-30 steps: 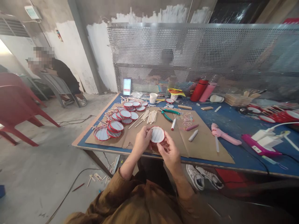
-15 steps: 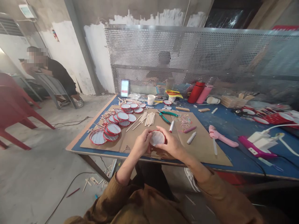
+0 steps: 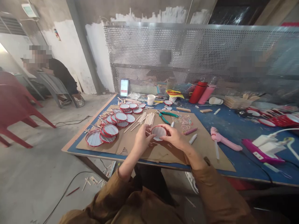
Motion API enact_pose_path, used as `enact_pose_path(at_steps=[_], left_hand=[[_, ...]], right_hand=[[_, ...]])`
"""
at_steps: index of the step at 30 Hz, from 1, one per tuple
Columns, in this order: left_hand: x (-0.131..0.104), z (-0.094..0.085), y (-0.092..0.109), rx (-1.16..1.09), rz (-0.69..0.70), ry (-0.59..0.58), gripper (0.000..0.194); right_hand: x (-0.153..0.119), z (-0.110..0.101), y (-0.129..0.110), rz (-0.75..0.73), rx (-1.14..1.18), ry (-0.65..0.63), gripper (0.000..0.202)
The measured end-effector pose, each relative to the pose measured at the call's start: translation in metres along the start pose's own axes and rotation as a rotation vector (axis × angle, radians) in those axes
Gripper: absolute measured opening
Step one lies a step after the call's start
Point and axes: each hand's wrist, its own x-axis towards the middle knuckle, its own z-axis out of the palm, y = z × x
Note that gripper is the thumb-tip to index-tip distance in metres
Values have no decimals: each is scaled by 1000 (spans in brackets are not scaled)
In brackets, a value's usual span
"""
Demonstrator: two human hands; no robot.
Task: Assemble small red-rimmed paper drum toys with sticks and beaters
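Note:
Between my hands, above the brown cardboard [image 3: 163, 154], is a small round disc [image 3: 159, 133] with a red rim and a pale face. My left hand [image 3: 143, 138] grips its left side, thumb on the edge. On the right side, the fingers and thumb of my right hand [image 3: 174, 136] close on the rim. Similar red-rimmed discs [image 3: 110, 130] with wooden sticks lie piled to the left. Loose flat sticks [image 3: 149, 119] rest just beyond my left hand. Green-handled pliers [image 3: 170, 114] and a white marker [image 3: 193, 138] lie near my right hand.
A pink glue gun [image 3: 225, 140] and a purple power strip [image 3: 261, 152] with cords sit at the right. Along the back stand a phone [image 3: 124, 87], a paper cup [image 3: 151, 99] and a red bottle [image 3: 198, 92]. A person [image 3: 62, 73] sits at the far left.
Both hands have moved slightly up and to the right with the disc, which now faces me more upright. My left thumb has shifted onto its lower left edge. The camera view has shifted slightly.

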Motion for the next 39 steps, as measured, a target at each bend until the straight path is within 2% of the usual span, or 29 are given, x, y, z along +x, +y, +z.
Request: enact_pose_path(at_steps=[6, 10, 16, 25, 30, 35, 39], left_hand=[[-3, -7, -1, 216, 168, -33, 24], [-5, -8, 1, 266, 151, -38, 24], [-7, -6, 1, 239, 104, -58, 18], [-9, -8, 3, 352, 216, -22, 16], [-8, -8, 1, 286, 149, -31, 15], [-8, -9, 3, 169, 63, -106, 20], [-6, -10, 4, 122, 57, -72, 25]], right_hand=[[-10, 12, -4, -10, -169, 74, 45], [-9, 14, -1, -61, -84, 39, 52], [-11, 13, -2, -56, -78, 6, 54], [-11, 15, -2, -50, 3, -23, 53], [-10, 15, -6, -4, 122, -34, 43], [-9, 14, -11, 100, 172, 12, 36], [-7, 15, -9, 143, 246, 29, 36]])
